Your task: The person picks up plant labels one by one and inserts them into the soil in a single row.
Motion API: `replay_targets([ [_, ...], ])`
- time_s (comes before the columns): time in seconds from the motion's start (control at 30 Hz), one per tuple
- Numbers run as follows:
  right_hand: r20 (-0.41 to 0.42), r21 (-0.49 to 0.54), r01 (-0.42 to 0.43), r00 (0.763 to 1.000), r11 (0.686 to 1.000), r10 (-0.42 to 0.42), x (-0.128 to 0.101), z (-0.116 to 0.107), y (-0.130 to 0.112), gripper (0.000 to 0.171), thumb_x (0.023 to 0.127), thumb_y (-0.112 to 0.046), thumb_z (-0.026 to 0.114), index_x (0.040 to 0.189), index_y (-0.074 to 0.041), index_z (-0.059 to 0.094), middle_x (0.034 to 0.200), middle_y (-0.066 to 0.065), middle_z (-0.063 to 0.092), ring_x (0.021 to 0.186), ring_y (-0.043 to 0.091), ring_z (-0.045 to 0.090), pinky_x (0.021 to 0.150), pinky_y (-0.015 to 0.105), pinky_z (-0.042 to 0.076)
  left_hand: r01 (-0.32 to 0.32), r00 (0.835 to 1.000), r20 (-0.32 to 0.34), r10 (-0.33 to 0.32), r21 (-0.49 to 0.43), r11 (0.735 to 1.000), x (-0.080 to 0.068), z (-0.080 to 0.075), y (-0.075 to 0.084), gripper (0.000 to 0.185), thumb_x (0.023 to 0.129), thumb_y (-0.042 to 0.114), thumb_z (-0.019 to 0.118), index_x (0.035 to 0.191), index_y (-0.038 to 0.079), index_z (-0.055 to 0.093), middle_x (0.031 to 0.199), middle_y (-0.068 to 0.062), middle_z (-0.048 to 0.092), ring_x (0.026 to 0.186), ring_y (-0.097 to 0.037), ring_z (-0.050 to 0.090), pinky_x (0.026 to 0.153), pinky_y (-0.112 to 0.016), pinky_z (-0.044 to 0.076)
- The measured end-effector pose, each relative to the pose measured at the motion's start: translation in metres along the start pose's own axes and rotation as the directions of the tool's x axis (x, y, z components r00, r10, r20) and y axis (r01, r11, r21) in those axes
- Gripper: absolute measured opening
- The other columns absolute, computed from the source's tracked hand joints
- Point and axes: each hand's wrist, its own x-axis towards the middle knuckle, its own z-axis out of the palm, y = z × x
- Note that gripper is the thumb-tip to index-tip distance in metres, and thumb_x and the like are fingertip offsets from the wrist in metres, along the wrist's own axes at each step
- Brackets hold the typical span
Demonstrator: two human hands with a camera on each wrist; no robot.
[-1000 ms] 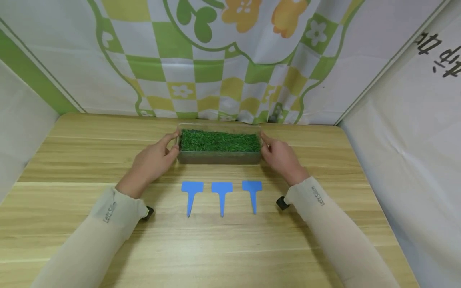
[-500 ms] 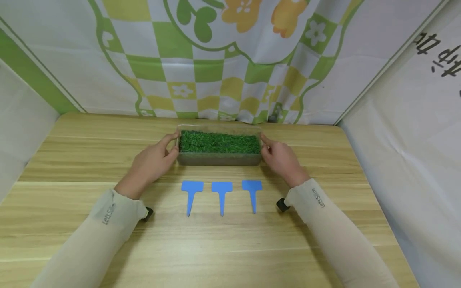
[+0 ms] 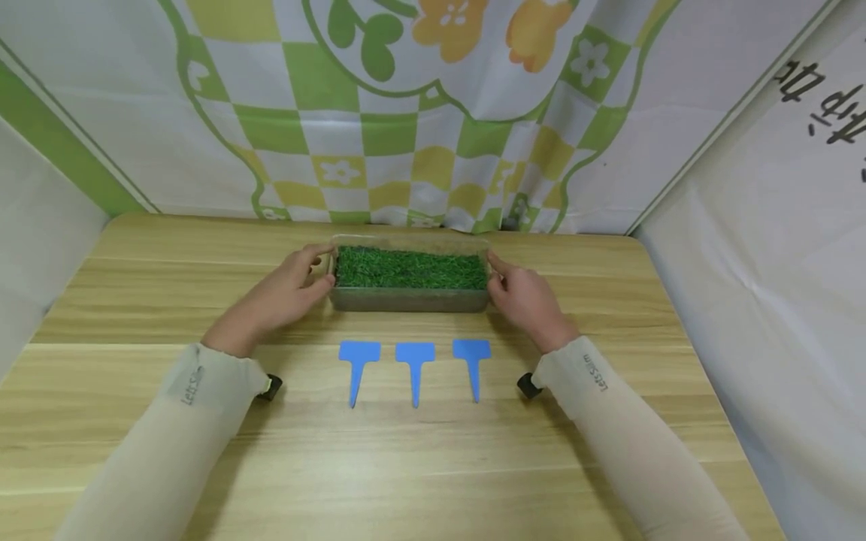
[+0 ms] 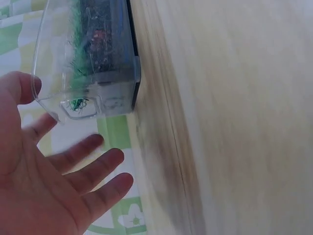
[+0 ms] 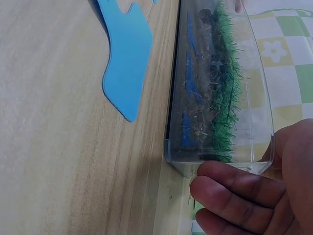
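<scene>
Left hand (image 3: 284, 289) fingers spread, apart from clear plastic tray of green artificial turf (image 3: 409, 278) near desk (image 3: 433, 458) far edge; right hand (image 3: 524, 297) grips its end. One-sided hold could skew tray toward three blue plastic T-shaped plant labels (image 3: 414, 364).

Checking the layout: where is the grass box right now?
In the head view the grass box sits mid-table between both hands, just behind the three blue tags.

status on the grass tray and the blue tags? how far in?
Early. Done: the tray of grass sits on the table, squared up behind the tags. In hand: the right hand grips its right end; the left hand is open beside its left end. Left: all three blue tags lie flat in front, none stuck in the grass.
</scene>
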Motion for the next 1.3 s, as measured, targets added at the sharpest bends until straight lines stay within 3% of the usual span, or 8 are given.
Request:
replay_targets([
  [0.23, -0.009, -0.015, 0.005, 1.0, 1.0, -0.005, -0.0008, 0.0011, -0.0001, 0.054, 0.103, -0.024, 0.037, 0.156, -0.016, 0.036, 0.047, -0.001, 0.042, 0.039, 0.012, 0.03, 0.037, 0.027, 0.029, -0.053, 0.999, 0.011, 0.052, 0.14, 0.989, 0.0045, -0.0043, -0.0025, 0.064, 0.106, 0.043, 0.043, 0.162, 0.024, 0.017, 0.165, -0.013, 0.025, 0.149, -0.043, 0.026, 0.117, -0.065, 0.023],
  [0.47, -0.016, -0.039, 0.008, 1.0, 0.999, -0.009, -0.0017, 0.0013, 0.0003, 0.054, 0.103, -0.026, 0.036, 0.156, -0.017, 0.037, 0.048, -0.002, 0.042, 0.039, 0.012, 0.029, 0.036, 0.027, 0.028, 0.008, 0.998, 0.069, -0.012, 0.06, 0.998, 0.0011, -0.0047, -0.0053, 0.066, 0.106, 0.052, 0.038, 0.161, 0.038, 0.005, 0.165, -0.019, 0.021, 0.146, -0.047, 0.028, 0.114, -0.069, 0.023],
  [0.77, -0.038, -0.084, 0.016, 0.999, 0.996, -0.019, -0.0008, 0.0044, 0.0057, 0.053, 0.104, -0.032, 0.034, 0.155, -0.022, 0.04, 0.046, -0.002, 0.041, 0.038, 0.012, 0.029, 0.036, 0.026, 0.024, 0.045, 0.994, 0.09, -0.056, 0.121, 0.992, 0.0011, -0.0017, -0.009, 0.067, 0.103, 0.063, 0.029, 0.157, 0.048, -0.007, 0.154, -0.024, 0.042, 0.137, -0.052, 0.041, 0.11, -0.071, 0.029],
  [1.3, -0.053, -0.113, 0.03, 0.998, 0.993, -0.036, -0.0012, 0.0035, 0.0069, 0.051, 0.104, -0.034, 0.035, 0.154, -0.025, 0.042, 0.045, -0.003, 0.041, 0.037, 0.012, 0.03, 0.035, 0.026, 0.022, 0.088, 0.989, 0.107, -0.103, 0.134, 0.987, 0.0005, 0.0006, -0.0023, 0.067, 0.103, 0.063, 0.025, 0.155, 0.05, -0.015, 0.156, -0.027, 0.037, 0.137, -0.053, 0.04, 0.108, -0.072, 0.03],
])
